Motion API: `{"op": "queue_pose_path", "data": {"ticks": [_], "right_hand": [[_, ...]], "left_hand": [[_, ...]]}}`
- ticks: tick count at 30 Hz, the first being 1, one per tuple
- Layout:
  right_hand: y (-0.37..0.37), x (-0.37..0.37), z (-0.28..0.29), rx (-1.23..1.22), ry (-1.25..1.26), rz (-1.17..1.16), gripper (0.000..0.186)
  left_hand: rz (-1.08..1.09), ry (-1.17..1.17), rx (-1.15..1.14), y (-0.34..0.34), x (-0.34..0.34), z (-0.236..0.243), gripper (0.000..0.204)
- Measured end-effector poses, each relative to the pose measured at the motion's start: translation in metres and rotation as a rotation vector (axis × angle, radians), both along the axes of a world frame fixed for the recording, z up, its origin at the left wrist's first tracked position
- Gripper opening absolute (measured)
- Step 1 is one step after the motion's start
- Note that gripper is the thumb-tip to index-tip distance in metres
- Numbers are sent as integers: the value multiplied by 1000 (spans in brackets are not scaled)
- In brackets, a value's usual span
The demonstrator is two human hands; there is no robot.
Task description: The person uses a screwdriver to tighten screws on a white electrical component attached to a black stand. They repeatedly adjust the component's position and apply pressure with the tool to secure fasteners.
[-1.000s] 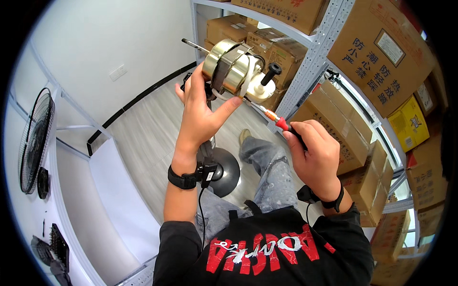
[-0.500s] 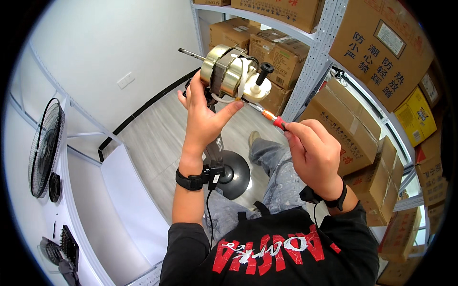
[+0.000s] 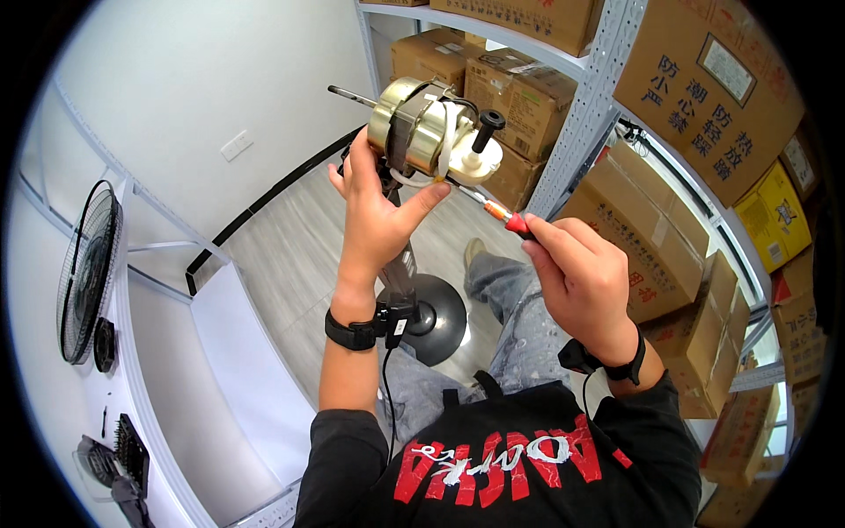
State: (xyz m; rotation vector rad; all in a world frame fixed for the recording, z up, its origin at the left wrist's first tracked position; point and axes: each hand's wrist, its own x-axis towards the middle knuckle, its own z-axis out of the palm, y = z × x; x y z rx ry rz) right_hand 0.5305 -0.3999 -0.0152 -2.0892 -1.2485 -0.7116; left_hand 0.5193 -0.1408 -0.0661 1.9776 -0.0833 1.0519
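A gold-coloured fan motor with a long shaft, a white gear housing and a black knob sits atop a dark stand. Around its underside my left hand is wrapped, thumb pressed near the white cable. My right hand pinches the red and black handle of a screwdriver. The screwdriver's shank reaches up-left to the lower edge of the gear housing; its tip is hidden there. Below, the stand's round black base rests on the floor.
On a white shelf at the left lie a fan grille with blades, a small black round part and a black bristled piece. Cardboard boxes fill the racks at the right and back. A wall socket is behind.
The view has shifted slightly. My right hand's fingers have turned a little on the screwdriver handle; my left hand keeps its hold on the motor.
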Motion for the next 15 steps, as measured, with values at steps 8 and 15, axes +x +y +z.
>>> {"op": "queue_pose_path", "data": {"ticks": [8, 15], "right_hand": [[9, -5, 9, 80, 121, -21, 20], [4, 3, 2, 4, -46, -42, 20]], "left_hand": [[32, 8, 28, -2, -3, 3, 96], [-10, -26, -41, -3, 0, 1, 98]]}}
